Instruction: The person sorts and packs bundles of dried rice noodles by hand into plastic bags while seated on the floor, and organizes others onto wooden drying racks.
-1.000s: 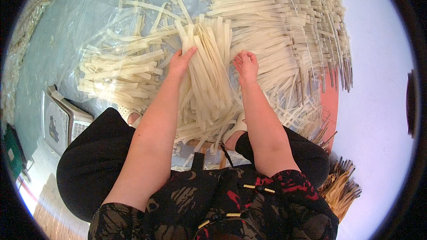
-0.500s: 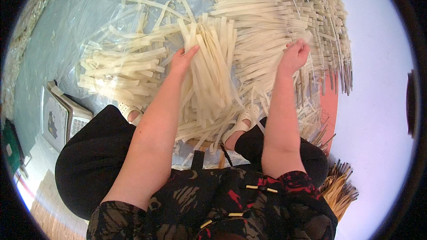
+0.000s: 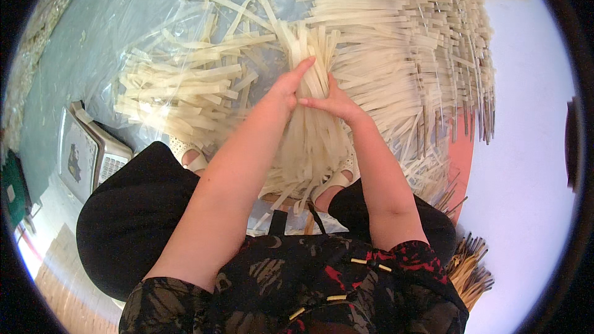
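Observation:
Between my hands stands a thick bundle of flat cream-coloured noodles, gathered near its upper part and spreading out below, in front of my feet. My left hand wraps round its left side, thumb lying across the front. On the right side my right hand closes round the same bundle, its thumb reaching toward my left hand. The fingers behind the bundle are hidden. A loose pile of similar noodles lies to the left of my hands. Long rows of noodles on thin rods spread to the far right.
A scale with a keypad stands beside my left knee. Clear plastic sheeting covers the floor at far left. Rod ends jut over a reddish board at right. A bunch of thin sticks lies by my right knee.
My right hand has come left from the rows of noodles and now grips the bundle too. My left hand has moved slightly right. The bundle is squeezed narrower.

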Tool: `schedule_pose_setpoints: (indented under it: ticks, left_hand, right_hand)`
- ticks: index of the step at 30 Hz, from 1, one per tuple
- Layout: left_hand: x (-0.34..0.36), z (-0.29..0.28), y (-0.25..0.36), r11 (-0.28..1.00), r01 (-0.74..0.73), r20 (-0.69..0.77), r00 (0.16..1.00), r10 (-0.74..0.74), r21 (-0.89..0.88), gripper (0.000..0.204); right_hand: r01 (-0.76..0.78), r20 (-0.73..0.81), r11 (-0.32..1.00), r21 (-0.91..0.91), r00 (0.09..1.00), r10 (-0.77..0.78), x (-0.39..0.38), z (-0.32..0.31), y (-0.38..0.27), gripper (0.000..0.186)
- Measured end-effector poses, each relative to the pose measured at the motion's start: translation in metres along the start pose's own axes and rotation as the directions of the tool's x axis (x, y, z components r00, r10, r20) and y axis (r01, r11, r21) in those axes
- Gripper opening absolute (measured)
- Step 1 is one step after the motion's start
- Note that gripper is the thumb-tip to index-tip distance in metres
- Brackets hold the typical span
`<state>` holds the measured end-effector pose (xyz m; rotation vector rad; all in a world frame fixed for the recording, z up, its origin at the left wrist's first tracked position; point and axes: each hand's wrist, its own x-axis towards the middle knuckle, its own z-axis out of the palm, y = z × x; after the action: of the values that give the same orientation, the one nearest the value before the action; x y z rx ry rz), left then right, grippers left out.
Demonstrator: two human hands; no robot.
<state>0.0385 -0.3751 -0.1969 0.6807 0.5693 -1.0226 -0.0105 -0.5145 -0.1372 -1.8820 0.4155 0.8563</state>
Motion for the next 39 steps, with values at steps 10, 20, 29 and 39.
schedule_pose_setpoints:
  ticks: [10, 20, 29, 39]
  left_hand:
    - [0.003, -0.001, -0.003, 0.790, 0.068, -0.276, 0.952, 0.131, 0.609, 0.083]
    - [0.000, 0.020, -0.028, 0.999, -0.028, -0.207, 0.978, 0.031, 0.017, 0.067]
    - [0.020, 0.001, -0.048, 0.767, -0.267, -0.103, 0.912, 0.396, 0.583, 0.066]
    - [-0.115, 0.029, 0.174, -0.677, -0.124, 0.188, 0.982, 0.021, 0.725, 0.056]
  right_hand:
    - [-0.175, -0.236, 0.965, -0.195, 0.963, 0.128, 0.014, 0.037, 0.033, 0.147]
    - [-0.150, -0.411, 0.943, -0.296, 0.911, 0.016, -0.001, 0.046, 0.026, 0.128]
    - [-0.326, -0.641, 0.920, -0.218, 0.759, 0.117, 0.013, 0.064, 0.034, 0.113]
    - [-0.377, -0.628, 0.895, -0.238, 0.763, 0.155, 0.001, 0.049, 0.021, 0.107]
